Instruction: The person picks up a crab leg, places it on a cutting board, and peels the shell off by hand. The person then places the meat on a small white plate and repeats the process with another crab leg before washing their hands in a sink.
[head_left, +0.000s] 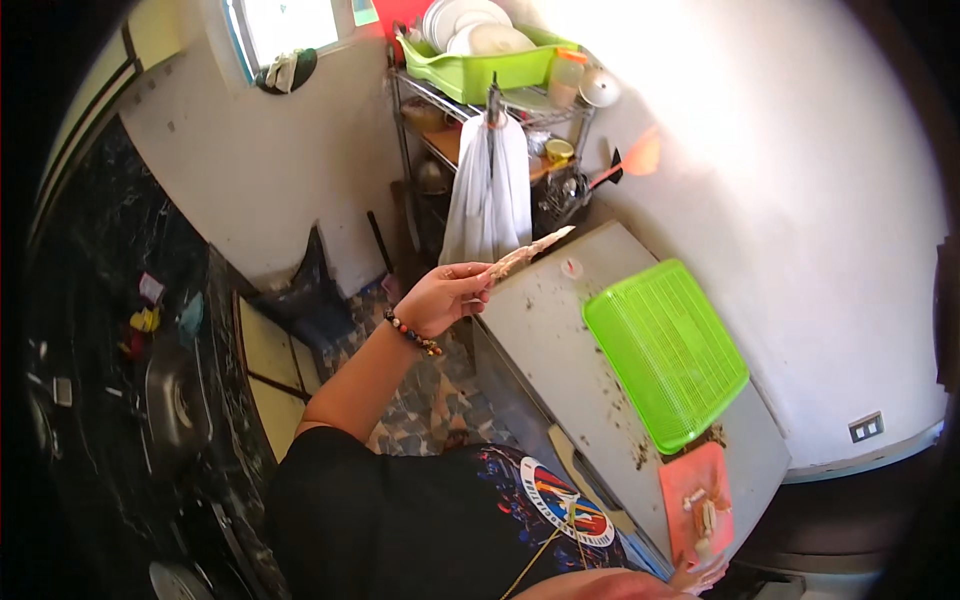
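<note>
My left hand (448, 296), with a bead bracelet at the wrist, is raised at the centre and pinches one end of a thin, pale strip (529, 253), whose material I cannot tell. The strip points up and right, over the corner of a grey-white worktop. At the bottom right, my right hand (701, 577) is at the near end of a pink cutting board (679, 517), partly cut off by the picture's edge. Whether it grips anything is unclear. Pale, elongated pieces (705, 517) lie on the board.
An upturned green plastic basket (671, 352) lies on the worktop (551, 367), with dark crumbs around it. Behind stands a wire rack with a green dish tray (480, 71) and a hanging white cloth (491, 180). A dark marble counter with a metal sink (176, 405) runs along the left.
</note>
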